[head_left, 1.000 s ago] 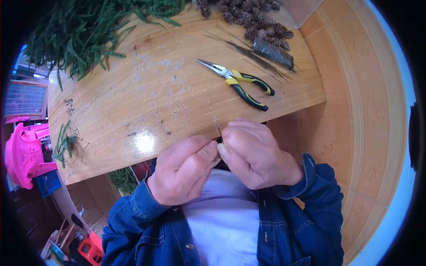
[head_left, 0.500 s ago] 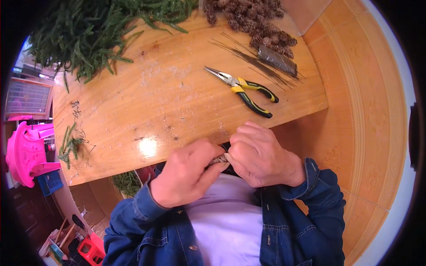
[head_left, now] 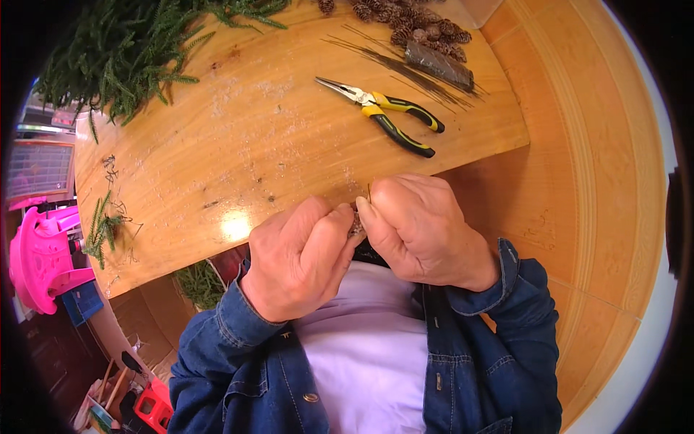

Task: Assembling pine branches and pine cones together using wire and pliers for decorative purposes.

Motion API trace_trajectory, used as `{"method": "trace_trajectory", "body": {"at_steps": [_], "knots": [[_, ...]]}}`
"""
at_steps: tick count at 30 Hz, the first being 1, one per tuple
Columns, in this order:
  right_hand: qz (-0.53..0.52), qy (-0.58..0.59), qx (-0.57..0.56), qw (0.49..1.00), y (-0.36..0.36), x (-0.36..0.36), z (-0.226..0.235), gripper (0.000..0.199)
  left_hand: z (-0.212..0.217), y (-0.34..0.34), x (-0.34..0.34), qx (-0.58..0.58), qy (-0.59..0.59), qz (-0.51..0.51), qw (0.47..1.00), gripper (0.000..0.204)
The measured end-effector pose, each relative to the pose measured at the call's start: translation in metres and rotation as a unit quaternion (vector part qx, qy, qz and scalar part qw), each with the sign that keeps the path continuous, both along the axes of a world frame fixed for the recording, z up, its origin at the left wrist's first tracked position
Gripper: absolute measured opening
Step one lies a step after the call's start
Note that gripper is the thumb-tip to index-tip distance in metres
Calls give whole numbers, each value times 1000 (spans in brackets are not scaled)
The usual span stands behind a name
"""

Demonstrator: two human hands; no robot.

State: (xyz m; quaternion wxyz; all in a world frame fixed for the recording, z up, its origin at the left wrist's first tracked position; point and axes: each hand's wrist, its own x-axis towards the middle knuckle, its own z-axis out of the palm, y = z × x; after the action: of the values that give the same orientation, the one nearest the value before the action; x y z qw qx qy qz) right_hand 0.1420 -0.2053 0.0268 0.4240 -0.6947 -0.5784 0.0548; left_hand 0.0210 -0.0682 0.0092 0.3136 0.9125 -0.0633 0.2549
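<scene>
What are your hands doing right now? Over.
Left hand and right hand together, fingers pinching a small dark piece with thin wire. Yellow-and-black-handled pliers lie apart on the wooden table. Nothing blocking.

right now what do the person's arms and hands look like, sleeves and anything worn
Both hands, the left hand and the right hand, are bare: no gloves, rings or watch show. Each forearm wears a long blue denim shirt sleeve with stitched seams and a cuff at the wrist; the right cuff is turned slightly open. The shirt hangs open over a white undershirt.
</scene>
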Motion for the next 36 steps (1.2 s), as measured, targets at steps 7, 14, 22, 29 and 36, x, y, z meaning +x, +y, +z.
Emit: {"method": "trace_trajectory", "body": {"at_steps": [7, 14, 22, 29, 36], "knots": [[-33, 139, 2, 990, -18, 14, 26, 15, 1, 7, -7, -108, 24, 54, 992, 28], [-2, 139, -7, 990, 4, -3, -8, 25, 6, 5, -7, -195, 57, 98, 974, 34], [15, 187, 67, 980, 29, 0, -15, 26, 37, 16, -10, -67, 141, 57, 986, 51], [-10, 378, 38, 925, 17, 3, -19, 21, 67, 101, 11, 66, 190, 114, 973, 42], [37, 244, 29, 969, 11, 5, -17, 24, 19, 226, 66, 492, 183, 192, 829, 13]]}}
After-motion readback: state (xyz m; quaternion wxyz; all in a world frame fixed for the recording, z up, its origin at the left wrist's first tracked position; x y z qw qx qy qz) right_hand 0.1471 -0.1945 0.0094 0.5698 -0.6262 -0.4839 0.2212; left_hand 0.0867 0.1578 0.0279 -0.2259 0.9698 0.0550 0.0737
